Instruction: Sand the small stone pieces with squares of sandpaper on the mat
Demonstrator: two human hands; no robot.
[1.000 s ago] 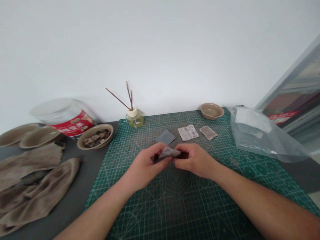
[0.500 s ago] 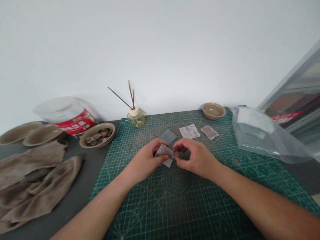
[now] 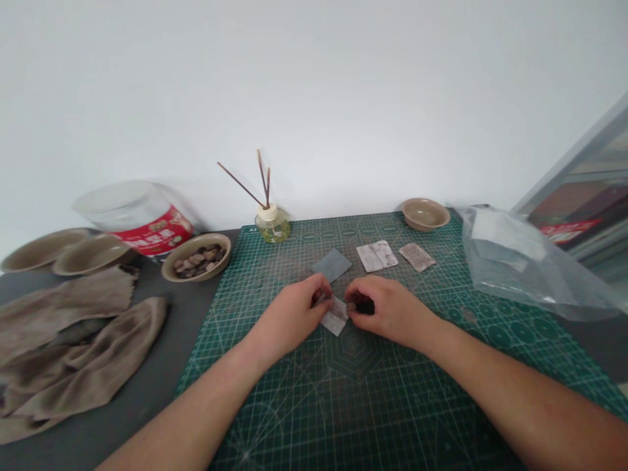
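My left hand [image 3: 300,306] pinches a worn, greyish piece of sandpaper [image 3: 336,320] by its upper left side; a crease runs across it. Just right of that sheet, my right hand [image 3: 390,307] is closed with thumb and fingertips round a small brownish stone-like piece [image 3: 351,306], mostly hidden by the fingers. The piece is at the sheet's right edge; whether they touch, I cannot tell. Behind the hands lie a dark grey sandpaper square [image 3: 332,264], a whitish creased sheet [image 3: 377,256] and a smaller brownish sheet [image 3: 417,257], all flat on the green cutting mat [image 3: 294,405].
A bowl of small brown pieces [image 3: 196,258] stands left, near a clear tub with a red label [image 3: 159,232], two bowls [image 3: 91,255] and a brown cloth [image 3: 118,366]. A reed diffuser [image 3: 273,224], another bowl [image 3: 426,214] and a plastic bag [image 3: 530,261] line the back.
The sandpaper has gone from raised and folded between my hands to flatter and lower. My right hand still holds the small piece. The view has shifted slightly.
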